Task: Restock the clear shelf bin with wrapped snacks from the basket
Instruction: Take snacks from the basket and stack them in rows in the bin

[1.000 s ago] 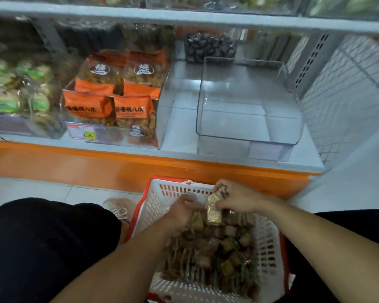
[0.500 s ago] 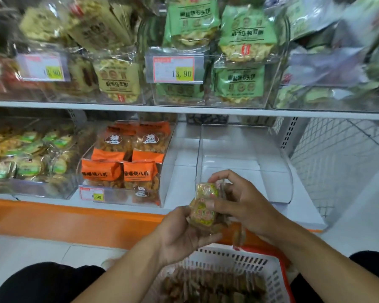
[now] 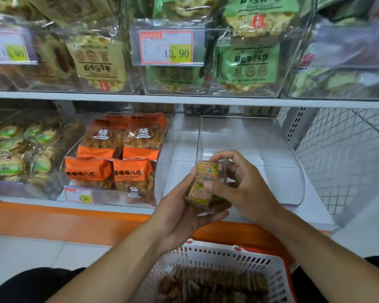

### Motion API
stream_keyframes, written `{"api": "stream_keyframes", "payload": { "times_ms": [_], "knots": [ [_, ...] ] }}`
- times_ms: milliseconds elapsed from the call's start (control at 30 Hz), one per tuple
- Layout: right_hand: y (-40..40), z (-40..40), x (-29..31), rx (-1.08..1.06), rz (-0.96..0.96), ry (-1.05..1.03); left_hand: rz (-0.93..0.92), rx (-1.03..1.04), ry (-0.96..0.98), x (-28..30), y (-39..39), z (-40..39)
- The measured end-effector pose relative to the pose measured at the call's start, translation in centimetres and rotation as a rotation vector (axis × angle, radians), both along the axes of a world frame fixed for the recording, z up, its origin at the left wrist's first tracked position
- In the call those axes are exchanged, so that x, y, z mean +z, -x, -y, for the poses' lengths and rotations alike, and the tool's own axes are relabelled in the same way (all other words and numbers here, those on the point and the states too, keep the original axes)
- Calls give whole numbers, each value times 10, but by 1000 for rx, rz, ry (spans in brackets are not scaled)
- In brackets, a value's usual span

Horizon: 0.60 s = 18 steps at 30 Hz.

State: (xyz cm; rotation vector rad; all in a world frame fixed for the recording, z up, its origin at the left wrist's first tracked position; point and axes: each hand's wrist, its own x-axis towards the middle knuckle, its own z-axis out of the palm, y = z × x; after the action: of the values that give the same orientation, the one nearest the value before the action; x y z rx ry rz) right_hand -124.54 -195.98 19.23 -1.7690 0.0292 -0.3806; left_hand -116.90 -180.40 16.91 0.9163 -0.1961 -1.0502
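Both hands hold a small stack of wrapped snacks [image 3: 202, 183], yellow-green and pink wrappers, in front of the lower shelf. My left hand [image 3: 179, 212] cups the stack from below and the left. My right hand [image 3: 243, 184] grips it from the right, fingers curled over the top. Right behind them stands the clear shelf bin [image 3: 260, 138], with nothing visible inside. At the bottom of the view sits the white basket with a red rim [image 3: 208, 254], holding several more brown wrapped snacks [image 3: 206, 285].
A clear bin of orange snack packs [image 3: 118, 158] stands left of the clear shelf bin, with green-labelled packs [image 3: 13, 154] further left. The upper shelf [image 3: 184, 100] carries full bins and price tags. A white wire mesh panel [image 3: 346, 154] closes the right side.
Both hands rose out of the basket with the wrapped snacks and now hold them before the clear bin. The view tilted up from the basket to the shelves.
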Motion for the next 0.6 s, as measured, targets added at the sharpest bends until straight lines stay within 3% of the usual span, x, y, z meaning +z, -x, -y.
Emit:
{"api": "stream_keyframes", "payload": {
  "times_ms": [267,600],
  "knots": [
    [-3,-3,-10,-246,137,336,7,94,-5,2,-6,17],
    [-5,-8,-20,-297,71,374,-1,131,-68,10,-5,27]
  ]
}}
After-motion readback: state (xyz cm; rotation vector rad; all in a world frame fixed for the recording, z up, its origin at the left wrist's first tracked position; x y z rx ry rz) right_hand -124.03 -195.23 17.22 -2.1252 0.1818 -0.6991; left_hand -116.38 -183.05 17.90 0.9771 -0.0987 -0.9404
